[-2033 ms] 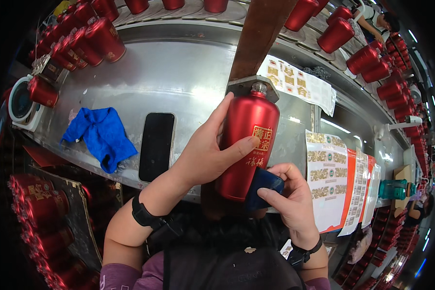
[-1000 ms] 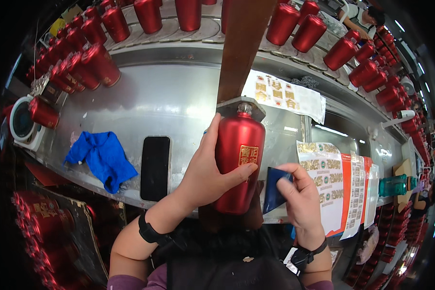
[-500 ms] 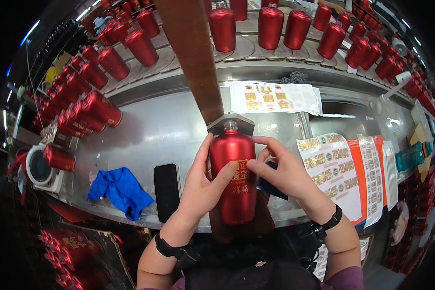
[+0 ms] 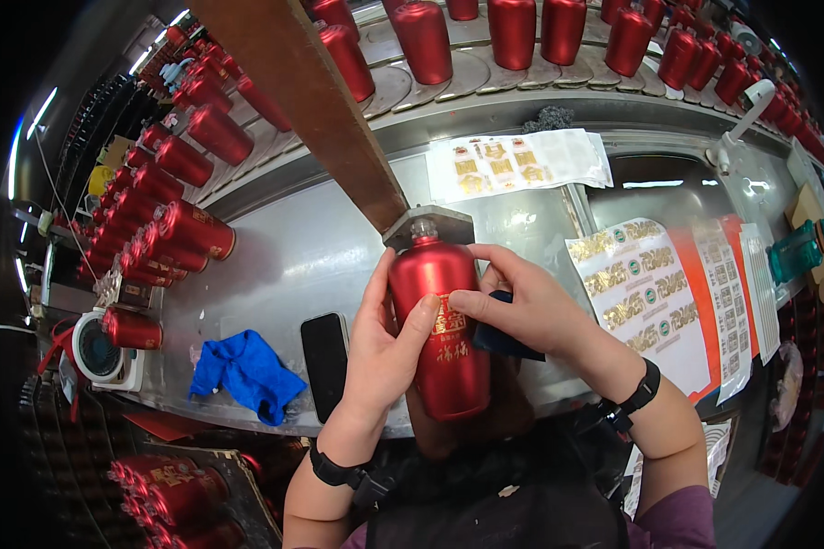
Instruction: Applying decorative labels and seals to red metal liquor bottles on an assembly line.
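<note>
Left hand (image 4: 384,352) grips the red bottle (image 4: 444,329) mid-body; right hand (image 4: 522,306) presses its gold label (image 4: 449,320), pinching a blue cloth (image 4: 502,340). Looks glossy, slippery, fairly heavy.

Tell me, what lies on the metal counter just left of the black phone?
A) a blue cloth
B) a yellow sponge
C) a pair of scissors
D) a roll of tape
A: a crumpled blue cloth lies on the metal counter right beside the black phone, to the left of the left hand gripping the red bottle.
</note>
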Demonstrator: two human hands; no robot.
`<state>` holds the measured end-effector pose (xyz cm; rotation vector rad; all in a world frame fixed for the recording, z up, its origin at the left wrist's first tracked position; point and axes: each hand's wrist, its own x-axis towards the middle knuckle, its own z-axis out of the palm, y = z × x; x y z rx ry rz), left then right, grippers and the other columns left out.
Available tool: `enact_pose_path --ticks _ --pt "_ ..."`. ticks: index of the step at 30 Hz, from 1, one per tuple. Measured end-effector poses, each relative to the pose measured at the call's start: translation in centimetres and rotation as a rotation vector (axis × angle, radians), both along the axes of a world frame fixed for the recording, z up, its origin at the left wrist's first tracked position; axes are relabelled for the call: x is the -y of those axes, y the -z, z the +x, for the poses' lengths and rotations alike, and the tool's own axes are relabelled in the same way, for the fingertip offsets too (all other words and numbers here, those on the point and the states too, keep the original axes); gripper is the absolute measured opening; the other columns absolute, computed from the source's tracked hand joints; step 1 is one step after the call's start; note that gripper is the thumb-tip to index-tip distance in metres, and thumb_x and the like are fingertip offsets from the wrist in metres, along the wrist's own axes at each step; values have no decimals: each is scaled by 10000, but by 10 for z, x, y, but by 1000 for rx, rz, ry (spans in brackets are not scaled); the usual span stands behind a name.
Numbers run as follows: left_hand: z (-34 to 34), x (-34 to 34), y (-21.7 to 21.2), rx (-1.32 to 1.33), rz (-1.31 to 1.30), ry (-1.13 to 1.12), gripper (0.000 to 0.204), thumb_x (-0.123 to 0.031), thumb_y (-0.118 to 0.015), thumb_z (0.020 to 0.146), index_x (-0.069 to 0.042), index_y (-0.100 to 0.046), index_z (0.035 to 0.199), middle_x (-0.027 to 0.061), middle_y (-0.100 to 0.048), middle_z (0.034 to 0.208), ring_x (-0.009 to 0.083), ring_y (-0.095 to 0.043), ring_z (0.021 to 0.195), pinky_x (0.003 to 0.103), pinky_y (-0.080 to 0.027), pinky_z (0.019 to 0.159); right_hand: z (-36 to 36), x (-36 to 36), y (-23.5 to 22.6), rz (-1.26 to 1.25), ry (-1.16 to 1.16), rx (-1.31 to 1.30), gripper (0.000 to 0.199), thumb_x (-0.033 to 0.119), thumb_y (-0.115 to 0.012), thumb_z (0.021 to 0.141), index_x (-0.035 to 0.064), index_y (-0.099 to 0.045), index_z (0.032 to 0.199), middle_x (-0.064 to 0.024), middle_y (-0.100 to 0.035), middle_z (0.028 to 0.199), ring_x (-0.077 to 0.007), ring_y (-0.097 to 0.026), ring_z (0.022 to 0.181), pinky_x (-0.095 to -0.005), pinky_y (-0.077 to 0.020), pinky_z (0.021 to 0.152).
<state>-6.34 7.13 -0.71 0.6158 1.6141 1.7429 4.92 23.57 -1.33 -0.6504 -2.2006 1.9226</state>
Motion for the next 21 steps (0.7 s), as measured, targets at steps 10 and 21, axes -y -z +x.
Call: enact_pose_path --ticks 10,21 --pt "3 13 -1 50 69 113 950 -32 -678 916 -5 -5 1586 177 -403 1496 224 -484 1321 372 -398 1102 12 -20 -33 -213 61 -3 391 109 -662 939 50 -577 1316 47 -556 845 -32 -561 835 -204 -479 764" --pt "4 40 2 -261 -130 334 1462 -243 -952 634 -19 155 1562 239 -205 1597 333 -323 1451 429 -321 1166 -6 -16 -57 673 -3 -366 189 85 -759 797 45 -717 977 -123 -684 864 -262 -668 802 -335 -517 734"
